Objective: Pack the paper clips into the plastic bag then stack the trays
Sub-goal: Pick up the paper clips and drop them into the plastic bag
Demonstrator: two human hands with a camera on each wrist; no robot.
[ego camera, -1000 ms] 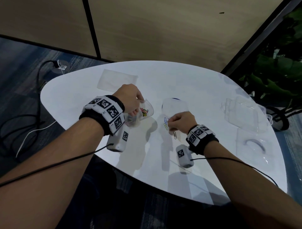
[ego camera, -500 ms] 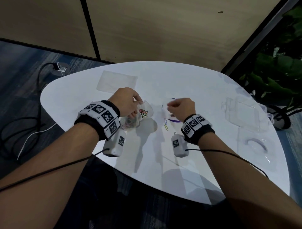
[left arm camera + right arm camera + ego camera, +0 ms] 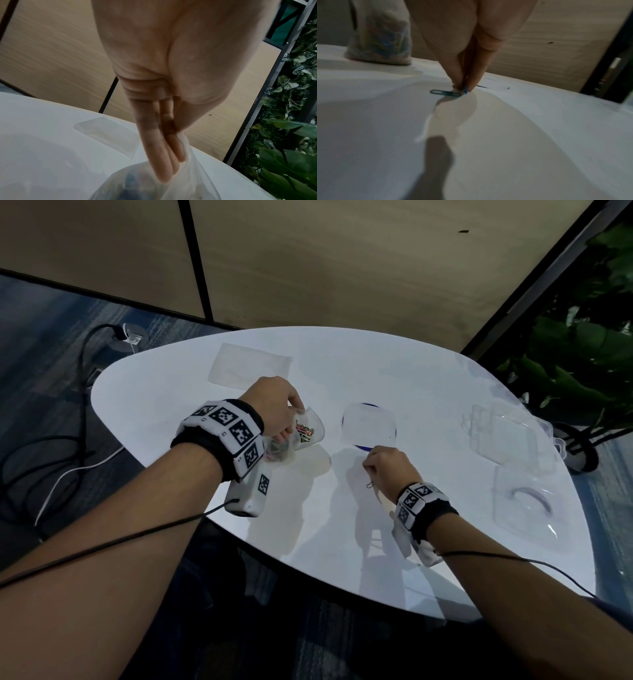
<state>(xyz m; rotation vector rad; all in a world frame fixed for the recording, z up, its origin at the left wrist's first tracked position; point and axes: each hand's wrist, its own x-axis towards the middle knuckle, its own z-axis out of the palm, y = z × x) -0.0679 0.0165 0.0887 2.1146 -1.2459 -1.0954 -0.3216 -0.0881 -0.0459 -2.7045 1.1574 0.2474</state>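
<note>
My left hand [image 3: 291,412] grips the rim of a clear plastic bag [image 3: 306,433] that rests on the white table [image 3: 342,525], with several coloured paper clips inside. In the left wrist view the fingers [image 3: 164,155] pinch the bag's edge [image 3: 188,180]. My right hand [image 3: 369,466] points fingertips down onto the table just below a clear tray [image 3: 370,424]. In the right wrist view its fingertips [image 3: 462,88] pinch a blue clip [image 3: 465,91], and a teal clip [image 3: 445,93] lies flat against them. One more clip [image 3: 370,484] lies beside the right wrist.
Two more clear trays lie at the right, one [image 3: 503,436] farther back and one [image 3: 524,501] nearer the table edge. A flat clear bag [image 3: 250,366] lies at the back left. Cables run over the floor at the left, and plants [image 3: 582,354] stand to the right.
My right hand rose toward the tray half a second ago and has come back down onto the table. The blue and green clips no longer lie in the open. The left hand has kept hold of the bag.
</note>
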